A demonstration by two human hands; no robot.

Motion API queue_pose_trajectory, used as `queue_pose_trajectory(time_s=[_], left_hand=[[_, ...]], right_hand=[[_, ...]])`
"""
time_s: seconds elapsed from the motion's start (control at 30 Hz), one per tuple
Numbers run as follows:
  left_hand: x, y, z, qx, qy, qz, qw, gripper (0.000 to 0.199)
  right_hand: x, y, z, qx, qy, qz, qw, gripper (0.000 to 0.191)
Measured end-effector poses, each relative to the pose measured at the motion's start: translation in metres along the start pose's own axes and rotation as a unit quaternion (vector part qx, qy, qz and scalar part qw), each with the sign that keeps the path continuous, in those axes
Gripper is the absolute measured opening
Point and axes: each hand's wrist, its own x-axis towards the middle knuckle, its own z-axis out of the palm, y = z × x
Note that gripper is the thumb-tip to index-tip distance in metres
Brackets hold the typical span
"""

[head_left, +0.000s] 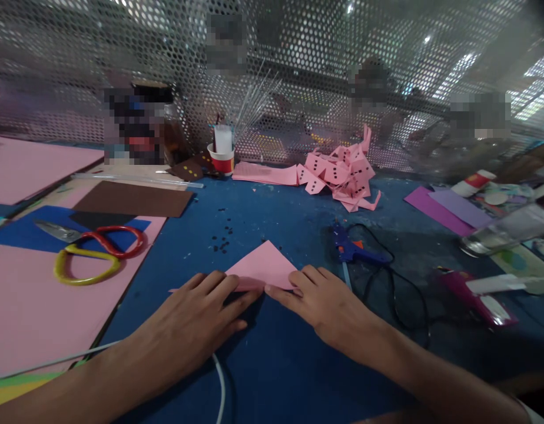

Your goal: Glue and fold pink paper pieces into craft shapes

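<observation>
A sheet of pink paper, folded to a peak that points away from me, lies on the blue table. My left hand is closed on its near left edge, thumb toward the middle. On the near right edge my right hand has its fingers bent and pressed together on the paper. Both thumbs almost meet at the centre of the near edge. The paper's lower corners are partly hidden under my fingers. Small black paper bits are scattered just beyond the left hand.
Scissors with red and yellow handles rest on coloured sheets at left. A blue glue gun and its cord lie right of my hands. Cut pink paper pieces are heaped by the perforated metal screen, near a paper cup.
</observation>
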Motion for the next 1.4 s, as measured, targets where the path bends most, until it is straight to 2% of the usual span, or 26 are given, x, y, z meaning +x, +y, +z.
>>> queue_pose_trajectory(time_s=[0.2,0.57,0.8,0.9,1.0,1.13,1.4], left_hand=[[0.003,0.003,-0.002,-0.004,0.007,-0.013,1.000,0.043],[-0.003,0.000,0.001,-0.002,0.032,-0.004,0.999,0.047],[-0.005,-0.002,0.002,-0.008,0.041,0.005,0.999,0.040],[-0.004,-0.002,0.002,-0.010,0.051,0.007,0.999,0.041],[-0.001,-0.002,0.004,-0.025,0.064,0.015,0.998,0.037],[0.000,0.000,0.009,-0.049,0.086,0.018,0.995,0.031],[-0.002,0.000,0.015,-0.035,0.092,0.030,0.995,0.038]], right_hand=[[0.000,0.001,0.000,0.009,-0.006,0.004,1.000,0.062],[-0.006,0.007,-0.006,0.059,-0.015,0.008,0.998,0.047],[-0.010,0.009,-0.011,0.080,0.023,0.023,0.996,0.032],[-0.006,0.008,-0.007,0.141,0.052,0.060,0.987,0.024],[0.001,0.004,0.000,0.207,0.079,0.137,0.965,0.015],[0.010,0.001,0.009,0.239,0.074,0.235,0.939,0.010],[0.011,0.002,0.006,0.236,0.066,0.256,0.935,0.013]])
